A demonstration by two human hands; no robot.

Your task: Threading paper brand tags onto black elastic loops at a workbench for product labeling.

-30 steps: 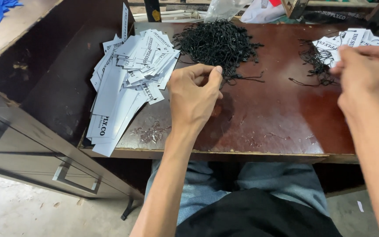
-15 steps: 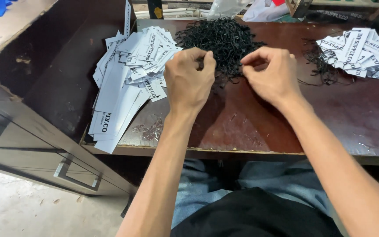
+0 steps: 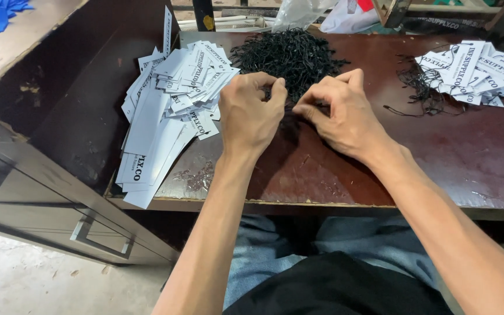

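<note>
Overhead, we see our left hand and right hand pinched together on a black string beside the black string heap; few strung tags lie right, many bare tags left.

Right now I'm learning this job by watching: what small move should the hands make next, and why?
Probably draw one black string clear of the pile. Both hands, left and right, pinch at its near edge, and the loose tags lie just left.
</note>
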